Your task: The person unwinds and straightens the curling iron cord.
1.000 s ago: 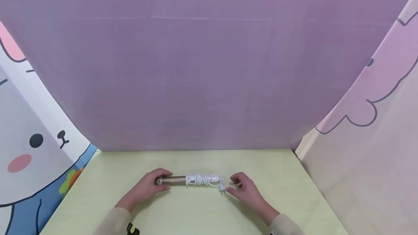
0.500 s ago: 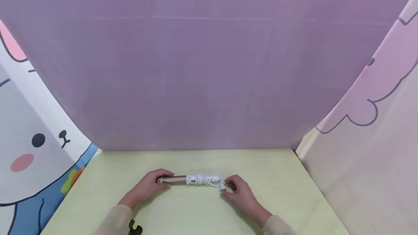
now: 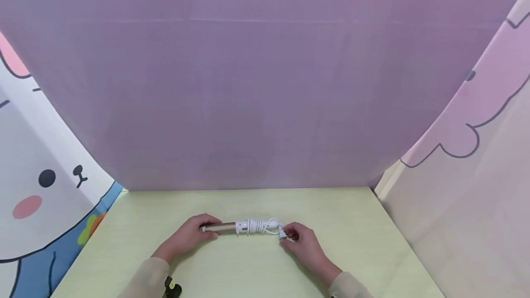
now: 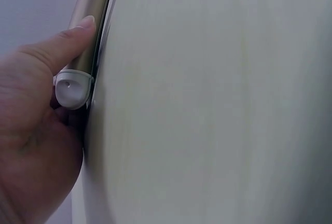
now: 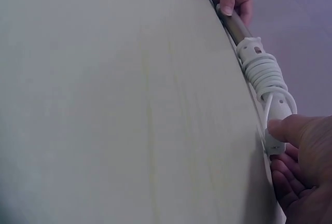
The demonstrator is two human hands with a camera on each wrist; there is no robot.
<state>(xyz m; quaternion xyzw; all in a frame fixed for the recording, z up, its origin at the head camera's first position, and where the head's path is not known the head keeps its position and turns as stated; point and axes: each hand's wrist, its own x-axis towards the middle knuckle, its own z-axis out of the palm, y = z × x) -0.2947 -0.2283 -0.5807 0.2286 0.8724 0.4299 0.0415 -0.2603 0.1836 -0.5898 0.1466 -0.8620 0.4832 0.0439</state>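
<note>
A curling iron (image 3: 222, 227) lies crosswise on the table, with a gold-brown barrel and a white handle. White cord (image 3: 256, 226) is wound in several turns round the handle. My left hand (image 3: 188, 236) grips the barrel's left end; in the left wrist view the thumb lies across the barrel (image 4: 92, 1) above its white end cap (image 4: 71, 90). At the handle's right end, my right hand (image 3: 305, 245) pinches the cord's plug (image 3: 282, 234). The right wrist view shows the thumb on the plug (image 5: 273, 144), with the other fingers curled beneath.
The pale wooden table (image 3: 248, 268) ends at a purple backdrop (image 3: 265, 105). A cloth with a cartoon animal (image 3: 54, 215) hangs on the left, and a pale pink cloth (image 3: 468, 210) on the right. A black and yellow piece (image 3: 173, 287) shows by my left sleeve.
My right hand has moved left from beside the plug and taken it between thumb and fingers. The plug has turned slightly. My left hand stays on the barrel.
</note>
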